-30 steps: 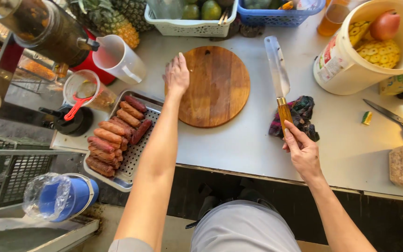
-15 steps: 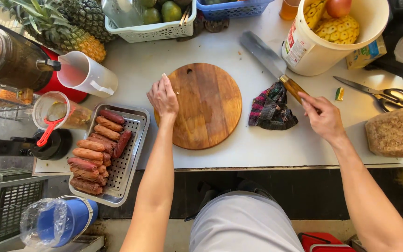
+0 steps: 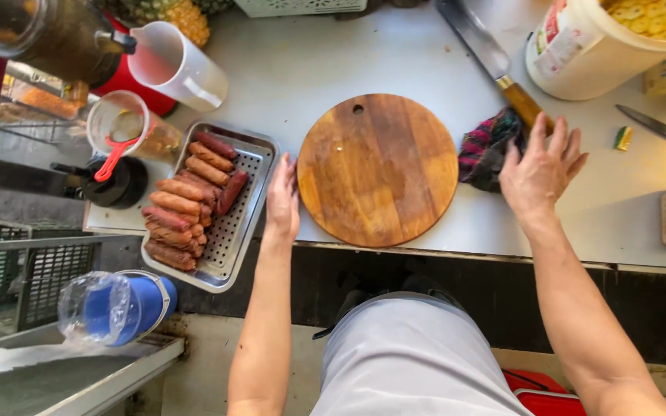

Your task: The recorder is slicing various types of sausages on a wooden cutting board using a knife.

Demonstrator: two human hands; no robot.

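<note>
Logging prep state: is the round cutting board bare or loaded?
Bare: the round cutting board shows only wood; sausages lie in the tray.

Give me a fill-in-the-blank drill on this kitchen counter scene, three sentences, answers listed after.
1. The left hand rests between the round wooden cutting board and the perforated metal tray of ____.
2. The right hand is open, holding ____, beside the dark cloth.
3. The knife lies on the counter with its ____ handle towards the right hand.

Missing words: sausages; nothing; wooden
</note>
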